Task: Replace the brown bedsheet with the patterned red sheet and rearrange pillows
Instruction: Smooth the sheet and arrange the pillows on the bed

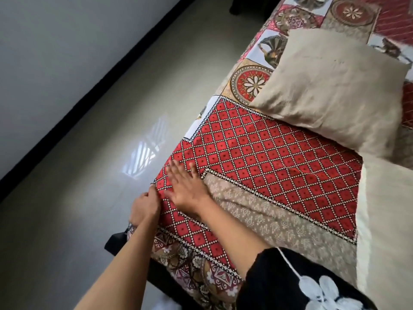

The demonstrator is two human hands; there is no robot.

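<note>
Head view, looking down along the bed's edge. The patterned red sheet (268, 148) is spread over the mattress: a red diamond-lattice panel in the middle, beige printed bands nearer the camera, medallion squares toward the far end. It reaches the bed's edge and drapes over the side at the near corner.

Left hand (144, 208) sits right at the mattress edge, fingers curled closed around the sheet's hem (a firm pinch of cloth, thumb side up). Right hand (186, 189) lies flat on the red lattice just beside the left, palm down, fingers (173, 171) spread wide and pointing toward the floor side; it grips nothing, only presses the fabric. The right hand is motion-blurred. A black sleeve with white flower print (312, 285) shows at the lower right.

Beige pillow (330, 86) rests on the sheet further up the bed, tilted, one corner over a medallion square. A second pale cushion or pillow (388, 220) lies at the right edge, touching the lattice panel; only part of it is in frame.

Grey floor (89, 153) to the left, with a bright window reflection on it. Dark bed frame (116, 242) is visible below the left forearm. No brown sheet in sight.
</note>
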